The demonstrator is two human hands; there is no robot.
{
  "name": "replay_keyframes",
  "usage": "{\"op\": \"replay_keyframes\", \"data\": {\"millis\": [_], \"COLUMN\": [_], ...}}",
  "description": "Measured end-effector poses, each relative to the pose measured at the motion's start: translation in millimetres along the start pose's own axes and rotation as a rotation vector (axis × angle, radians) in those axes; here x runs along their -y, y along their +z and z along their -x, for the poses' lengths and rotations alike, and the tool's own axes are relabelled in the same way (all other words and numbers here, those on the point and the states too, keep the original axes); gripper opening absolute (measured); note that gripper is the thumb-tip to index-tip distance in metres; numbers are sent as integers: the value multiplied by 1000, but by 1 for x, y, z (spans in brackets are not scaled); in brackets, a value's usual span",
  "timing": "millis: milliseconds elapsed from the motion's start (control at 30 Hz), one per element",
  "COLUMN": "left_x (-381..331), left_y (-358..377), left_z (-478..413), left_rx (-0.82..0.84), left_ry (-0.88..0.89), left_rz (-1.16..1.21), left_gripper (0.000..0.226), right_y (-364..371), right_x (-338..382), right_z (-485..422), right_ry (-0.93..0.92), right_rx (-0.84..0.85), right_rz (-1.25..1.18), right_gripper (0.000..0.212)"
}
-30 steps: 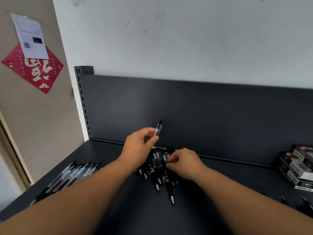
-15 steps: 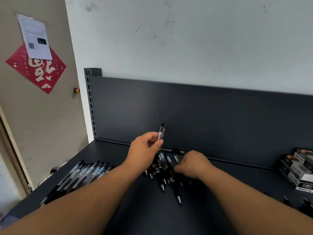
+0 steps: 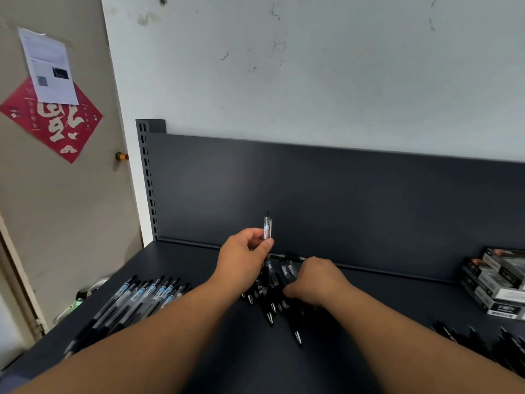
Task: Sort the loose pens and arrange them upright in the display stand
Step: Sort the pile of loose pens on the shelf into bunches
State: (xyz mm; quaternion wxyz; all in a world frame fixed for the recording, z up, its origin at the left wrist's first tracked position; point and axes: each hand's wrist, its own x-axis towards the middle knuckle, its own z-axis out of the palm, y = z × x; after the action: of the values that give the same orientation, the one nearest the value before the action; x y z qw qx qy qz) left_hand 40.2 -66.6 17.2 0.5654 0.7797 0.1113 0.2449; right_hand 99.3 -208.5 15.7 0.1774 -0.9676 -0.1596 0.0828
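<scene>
My left hand [image 3: 244,257] grips a clear-barrelled pen [image 3: 266,227] upright above the dark shelf, its clicker end sticking up past my thumb. Below it lies a loose pile of black pens [image 3: 272,302] with silver tips pointing toward me. My right hand [image 3: 315,281] rests on the right side of this pile with curled fingers; what they hold is hidden. A sorted row of pens with blue labels [image 3: 133,300] lies at the left of the shelf. No display stand is in view.
The dark shelf [image 3: 255,359] has an upright back panel [image 3: 341,200]. Stacked pen boxes [image 3: 494,282] stand at the far right, with more black pens [image 3: 483,339] in front of them. A door with a red paper sign [image 3: 54,120] is at the left.
My left hand has turned the held pen from tilted to upright. My right hand has slid down over the pile. The camera has tilted up and moved closer.
</scene>
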Motion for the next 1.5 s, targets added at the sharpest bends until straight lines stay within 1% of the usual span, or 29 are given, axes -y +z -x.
{"op": "replay_keyframes", "data": {"millis": [200,267,400,533,667,767,833,1033,1133,1233,1333,1400,1500], "left_x": [2,3,4,4,7,7,8,7,6,3,-4,-12,-19], "left_y": [4,6,7,8,10,11,12,10,9,8,0,-13,-46], "left_z": [1,1,2,2,1,2,2,7,9,10,11,14,21], "left_rx": [22,27,34,44,44,45,38,22,18,12,3,8,5], "left_ry": [-35,-36,-33,-35,-42,-41,-40,-36,-41,-52,-74,-73,-86], "left_rz": [24,22,16,26,36,35,35,58,74,126,200,203,123], "left_gripper": [22,22,19,17,17,16,16,21,22,18,12,13,12], "right_y": [-4,-5,-6,-5,-4,-1,1,8,11,6,-4,-8,-4], "right_x": [-6,-7,-8,-11,-16,-17,-17,-22,-26,-27,-16,-1,30], "right_z": [2,3,6,7,10,15,18,22,22,24,29,35,48], "right_ry": [17,40,82,104,61,-9,-37,-12,22,46,2,-53,-117], "right_rx": [28,40,53,39,-38,-42,-42,-85,-99,-156,-204,-160,-31], "right_rz": [-67,-93,-105,-146,-156,-186,-199,-299,-385,-523,-688,-780,-851], "right_gripper": [29,27,31,29,26,16,16,11,15,14,14,13,15]}}
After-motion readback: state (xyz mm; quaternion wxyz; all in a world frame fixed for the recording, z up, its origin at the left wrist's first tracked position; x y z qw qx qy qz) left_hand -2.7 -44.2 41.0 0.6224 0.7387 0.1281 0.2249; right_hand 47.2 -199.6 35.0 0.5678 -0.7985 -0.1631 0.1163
